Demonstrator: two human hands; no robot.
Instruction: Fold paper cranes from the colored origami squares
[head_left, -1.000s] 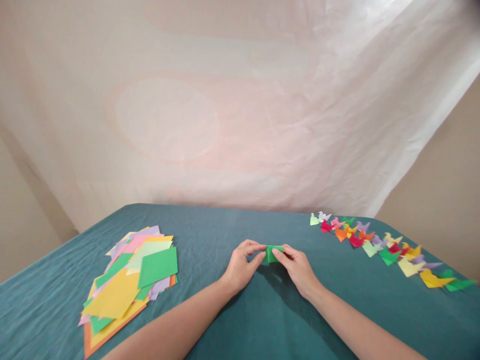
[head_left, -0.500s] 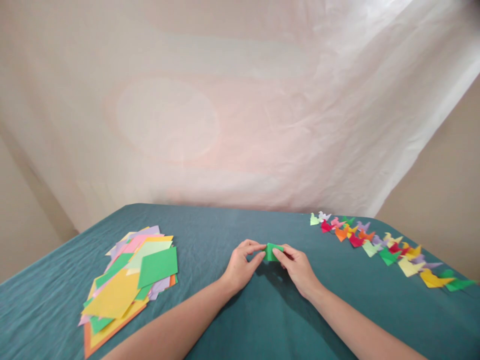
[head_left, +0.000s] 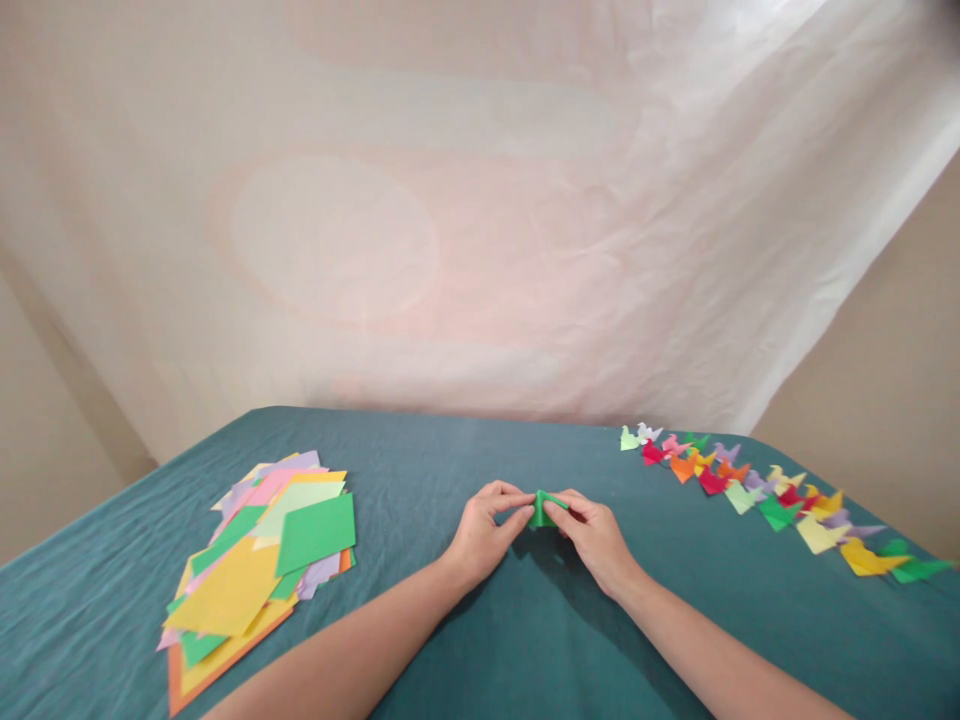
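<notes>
A small folded green paper [head_left: 541, 510] is pinched between both hands near the middle of the teal table cloth [head_left: 480, 640]. My left hand [head_left: 484, 530] grips its left side with thumb and fingers closed. My right hand [head_left: 596, 535] holds its right side, fingers pressed on the fold. The paper stands slightly above the cloth, folded to a narrow peaked shape.
A loose pile of coloured paper squares [head_left: 259, 560] lies on the left of the table. A row of several folded paper birds [head_left: 765, 495] runs along the right side toward the table edge. A pale sheet [head_left: 450, 220] hangs behind the table.
The green paper has been squeezed narrower between my fingers, its top now forming a peak. My hands have moved slightly closer together.
</notes>
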